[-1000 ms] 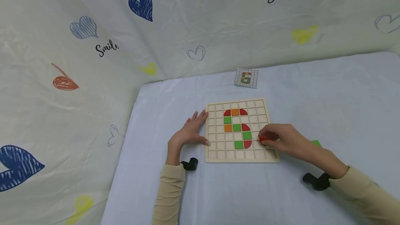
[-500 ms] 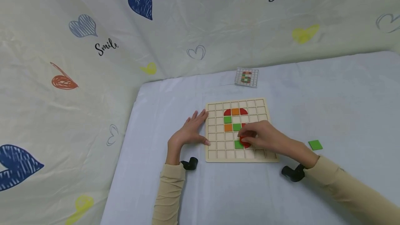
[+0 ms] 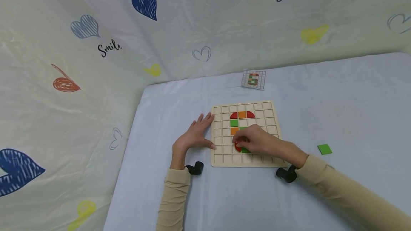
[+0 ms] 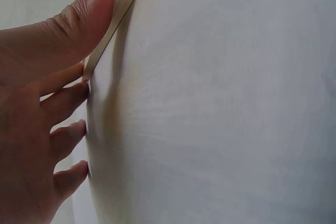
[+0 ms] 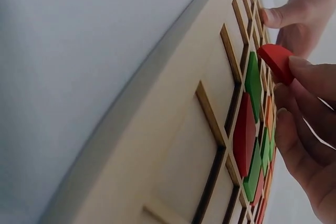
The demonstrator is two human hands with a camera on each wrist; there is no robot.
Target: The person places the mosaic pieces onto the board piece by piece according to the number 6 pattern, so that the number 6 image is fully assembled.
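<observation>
A square wooden grid board (image 3: 223,158) lies on the table with red, orange and green tiles set in some of its squares. My right hand (image 3: 258,140) pinches a red quarter-round tile (image 5: 277,62) between thumb and fingers, over the lower middle of the grid. In the head view this tile is just left of a green tile, and in the right wrist view it is tilted above the board. With fingers spread, my left hand (image 3: 194,136) rests against the board's left edge, the thumb at its lower part. The right hand hides several tiles in the head view.
A loose green square tile (image 3: 324,149) lies on the white cloth right of the board. Behind the board is a small card (image 3: 253,79) printed with a coloured grid pattern. A patterned curtain (image 3: 179,20) hangs along the table's back and left.
My right hand has moved left across the board with the red tile, from its right side to the lower middle. The loose green tile has come into full view. My left hand stays put.
</observation>
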